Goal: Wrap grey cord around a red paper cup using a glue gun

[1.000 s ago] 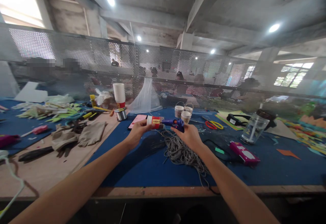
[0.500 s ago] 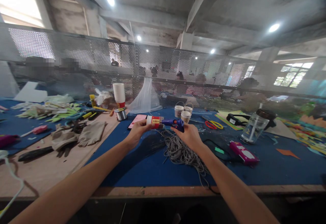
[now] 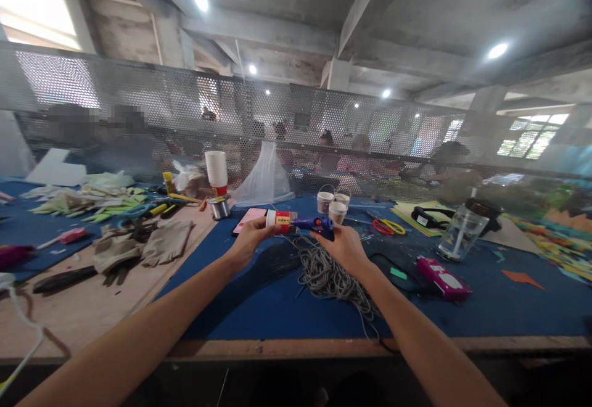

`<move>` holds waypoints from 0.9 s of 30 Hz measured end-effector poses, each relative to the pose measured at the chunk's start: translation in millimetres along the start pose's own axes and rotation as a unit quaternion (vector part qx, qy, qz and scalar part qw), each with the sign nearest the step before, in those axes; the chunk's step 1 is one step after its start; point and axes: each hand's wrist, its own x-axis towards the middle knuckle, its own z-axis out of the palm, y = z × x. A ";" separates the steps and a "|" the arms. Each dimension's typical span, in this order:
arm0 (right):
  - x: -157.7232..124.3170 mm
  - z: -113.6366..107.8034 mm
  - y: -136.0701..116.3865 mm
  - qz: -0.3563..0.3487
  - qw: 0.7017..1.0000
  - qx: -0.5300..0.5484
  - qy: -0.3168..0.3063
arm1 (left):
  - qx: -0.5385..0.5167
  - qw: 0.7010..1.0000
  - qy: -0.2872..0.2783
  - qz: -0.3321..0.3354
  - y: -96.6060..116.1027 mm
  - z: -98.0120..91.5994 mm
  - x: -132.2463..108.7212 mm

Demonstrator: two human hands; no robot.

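Observation:
My left hand point(image 3: 252, 238) grips a red and white paper cup point(image 3: 283, 221) that lies on its side in the air. In my right hand point(image 3: 345, 243) is a blue glue gun point(image 3: 319, 224), its nozzle pointing left and meeting the cup's open end. Whether the tip touches the cup I cannot tell. Below the glue gun, a tangled heap of grey cord point(image 3: 326, 271) lies on the blue mat point(image 3: 250, 311). Just behind my right hand stand small white buckets point(image 3: 337, 211) with thin looped handles.
Left of the cup are a phone point(image 3: 250, 220), a wire spool point(image 3: 219, 208) and stacked paper cups point(image 3: 216, 171). Work gloves point(image 3: 165, 242) lie further left. To the right are scissors point(image 3: 388, 227), a magenta box point(image 3: 443, 279) and a clear bottle point(image 3: 461, 234). A perforated metal screen point(image 3: 287, 111) stands behind.

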 end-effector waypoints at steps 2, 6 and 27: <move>-0.1 0.6 0.8 -0.008 1.000 -0.002 0.001 | 0.001 1.000 0.005 -0.001 -0.5 -0.4 0.1; -0.2 2.3 2.9 -0.015 1.000 -0.005 0.005 | -0.010 1.000 0.006 0.000 -1.3 -0.8 0.8; -0.2 0.0 1.0 -0.011 1.000 0.010 -0.025 | -0.006 1.000 0.025 -0.005 -1.3 -0.3 1.8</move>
